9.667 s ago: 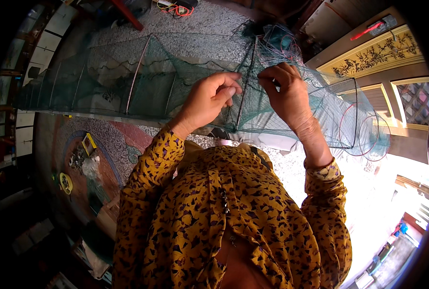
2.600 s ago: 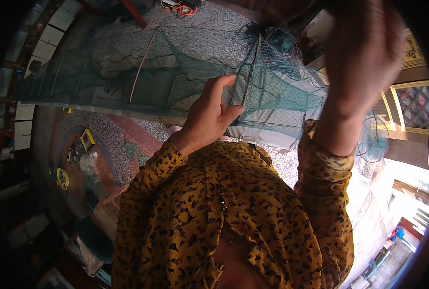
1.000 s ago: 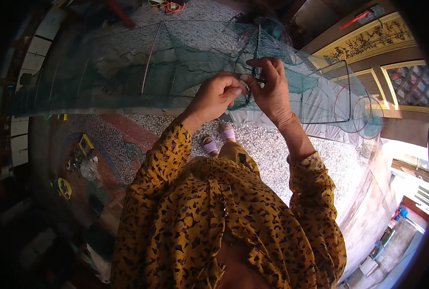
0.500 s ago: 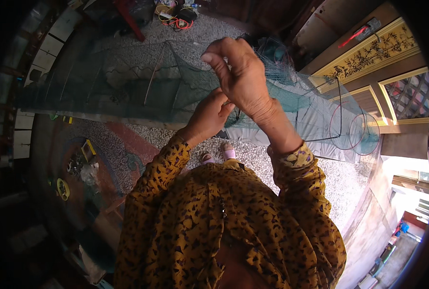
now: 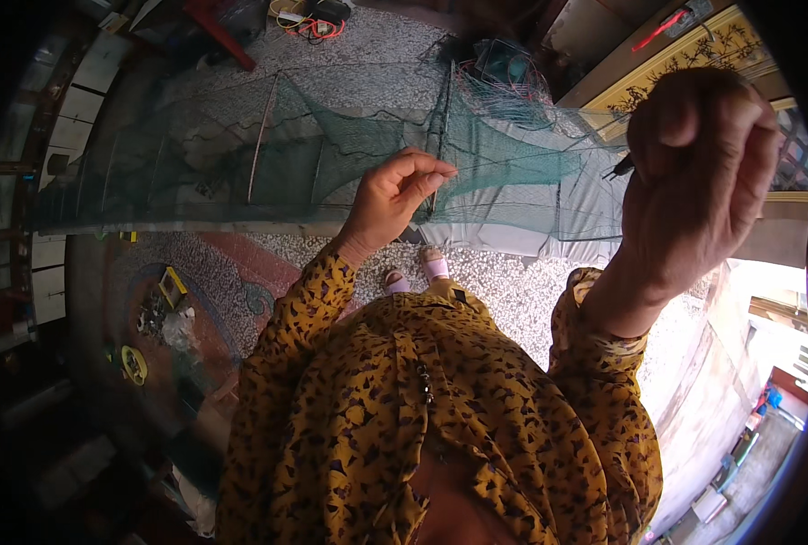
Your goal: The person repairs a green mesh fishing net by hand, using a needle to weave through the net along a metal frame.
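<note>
Head view: green tunnel-shaped net [image 5: 513, 173] lying across body's front, over pale sheet [image 5: 504, 238]; dark frame rod [image 5: 444, 113] apparently holding mesh spread; left hand [image 5: 388, 200] resting at rod, thumb and forefinger almost meeting, probably steadying mesh; cannot tell what they're pinching; right hand [image 5: 699, 177] curling tightly round small dark pronged tool [image 5: 620, 168], perhaps so tip is clearing mesh.

Matt, thread-like mesh of the green net [image 5: 508, 173], creased cloth of the shirt [image 5: 359, 400], speckled stone-like floor [image 5: 527, 283]
</note>
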